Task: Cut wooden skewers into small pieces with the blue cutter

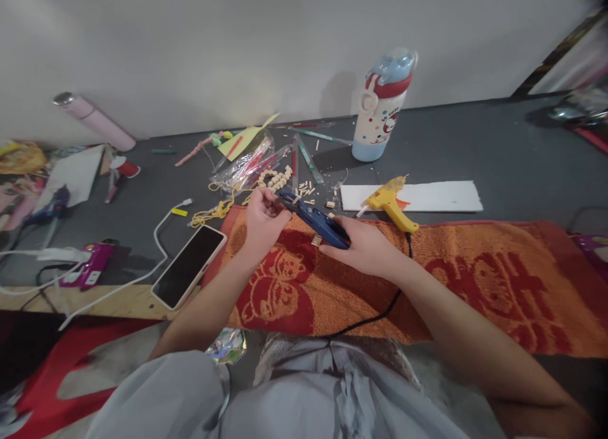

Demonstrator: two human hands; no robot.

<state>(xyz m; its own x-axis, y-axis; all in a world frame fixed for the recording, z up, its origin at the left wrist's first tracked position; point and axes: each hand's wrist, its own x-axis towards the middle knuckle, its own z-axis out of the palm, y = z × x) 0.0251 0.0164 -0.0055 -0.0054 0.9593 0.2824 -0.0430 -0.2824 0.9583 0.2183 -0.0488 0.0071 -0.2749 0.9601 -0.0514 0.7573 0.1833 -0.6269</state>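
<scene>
My right hand (365, 246) is wrapped round a pair of blue-handled cutters (316, 220), which point up and left over the orange towel. At the cutters' far end, the fingers of my left hand (266, 214) are pinched together; what they hold, if anything, is too small to make out. Short pale wooden pieces (306, 189) lie scattered just beyond the jaws. A small bundle of similar sticks (316, 240) shows beneath the cutters, on the towel. Behind my left hand is a pale, knobbly wooden piece (275, 178) beside yellow cord (211, 212).
The orange and red towel (475, 287) covers the table's front edge. A yellow glue gun (392, 204) rests on a white strip (446, 196), its black cable crossing the towel. A patterned bottle (380, 109) stands behind. Left are a phone (190, 266), a white cable and a purple power strip (92, 265).
</scene>
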